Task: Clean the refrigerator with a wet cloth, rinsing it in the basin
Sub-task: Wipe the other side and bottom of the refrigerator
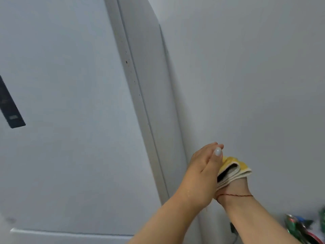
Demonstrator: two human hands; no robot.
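Beside the refrigerator's right edge, where its side panel (151,88) runs back toward the wall (255,76), I have both hands low in view. My left hand (202,171) lies fingers straight and together, thumb up, pressed flat against the folded cloth (233,170). My right hand (237,188) sits under and behind the cloth; most of it is hidden, so I cannot tell how far that grip is closed. The cloth is yellow on one face, pale on the other, folded into several layers and sandwiched between my hands.

I judge this as refolding the cloth before wiping. Dark specks dot the door's (61,103) edge strip (131,76), so the next move calls for pressing a clean face there and drawing it along. The basin is not in view.

A dark panel (10,108) sits on the door; nothing on it is legible, and the colourful packages (302,228) at bottom right are too blurred to read.
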